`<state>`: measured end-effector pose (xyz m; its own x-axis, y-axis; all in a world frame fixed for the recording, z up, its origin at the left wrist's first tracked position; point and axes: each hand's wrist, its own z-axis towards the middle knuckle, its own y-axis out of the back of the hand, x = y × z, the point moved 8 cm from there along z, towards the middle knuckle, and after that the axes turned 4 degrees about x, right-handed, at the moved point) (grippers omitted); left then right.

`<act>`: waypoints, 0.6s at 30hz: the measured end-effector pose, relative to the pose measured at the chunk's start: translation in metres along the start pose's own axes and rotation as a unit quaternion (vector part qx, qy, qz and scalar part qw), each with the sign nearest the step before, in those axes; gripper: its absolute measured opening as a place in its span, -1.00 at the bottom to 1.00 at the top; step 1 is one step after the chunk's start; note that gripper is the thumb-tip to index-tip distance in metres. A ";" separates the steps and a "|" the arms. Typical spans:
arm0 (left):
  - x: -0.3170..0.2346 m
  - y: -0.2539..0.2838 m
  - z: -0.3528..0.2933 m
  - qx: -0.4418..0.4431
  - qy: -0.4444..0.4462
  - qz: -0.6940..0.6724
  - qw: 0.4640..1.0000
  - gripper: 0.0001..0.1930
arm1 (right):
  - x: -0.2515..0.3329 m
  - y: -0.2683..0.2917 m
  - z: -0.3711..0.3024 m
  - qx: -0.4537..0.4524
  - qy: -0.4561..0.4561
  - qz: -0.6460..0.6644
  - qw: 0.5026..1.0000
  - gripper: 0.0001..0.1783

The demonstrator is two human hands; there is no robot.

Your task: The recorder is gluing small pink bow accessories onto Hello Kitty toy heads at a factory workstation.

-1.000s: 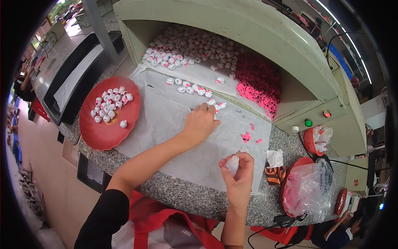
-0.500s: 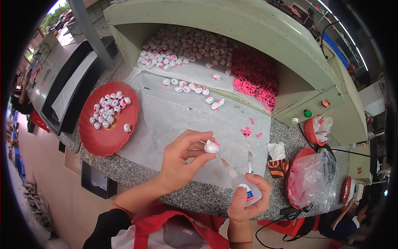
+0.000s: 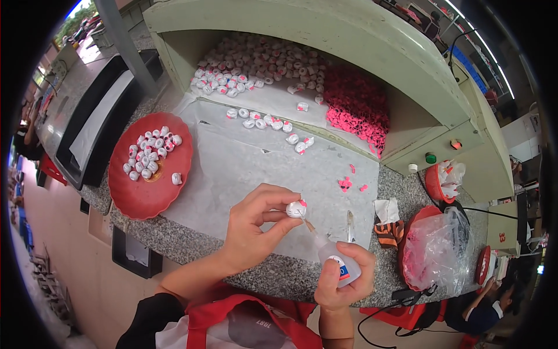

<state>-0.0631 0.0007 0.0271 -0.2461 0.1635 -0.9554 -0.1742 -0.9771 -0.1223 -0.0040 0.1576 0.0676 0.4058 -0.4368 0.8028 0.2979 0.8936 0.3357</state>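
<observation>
Head cam: the squeeze bottle (image 3: 332, 251) is tilted, long axis running diagonally, with its thin nozzle (image 3: 310, 226) aimed up and left, tip right at the little white bead (image 3: 294, 210) (can't quite tell if it's touching). Both are over the near part of the white paper sheet (image 3: 229, 174). Left hand (image 3: 251, 230) is pinching the bead between thumb and fingers, pink bit facing up; right hand (image 3: 340, 295) is wrapped around the bottle, hiding part of it. A slim pointed tool (image 3: 350, 227) lies just beyond the bottle, and a few loose pink pieces (image 3: 344, 184) sit farther up. Red plate (image 3: 145, 200) of beads off left, striped cloth (image 3: 389, 235) on the speckled surface (image 3: 200, 243) to the right.
</observation>
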 end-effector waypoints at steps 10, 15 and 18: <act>-0.003 -0.001 0.002 0.000 -0.010 0.034 0.999 -0.70 | 0.008 0.002 0.007 0.019 0.030 -0.004 0.999 -0.74; 0.000 -0.003 0.001 -0.003 0.027 -0.054 0.998 -0.68 | 0.007 0.005 0.008 0.004 0.025 -0.012 1.000 -0.76; 0.009 -0.003 0.000 0.005 0.121 -0.135 0.984 -0.65 | 0.006 0.005 0.005 0.000 0.028 0.003 1.000 -0.75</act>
<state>-0.0649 0.0057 0.0185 0.0432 0.3778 -0.9249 -0.2126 -0.9011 -0.3780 -0.0043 0.1603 0.0767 0.4550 -0.4364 0.7763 0.2958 0.8963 0.3305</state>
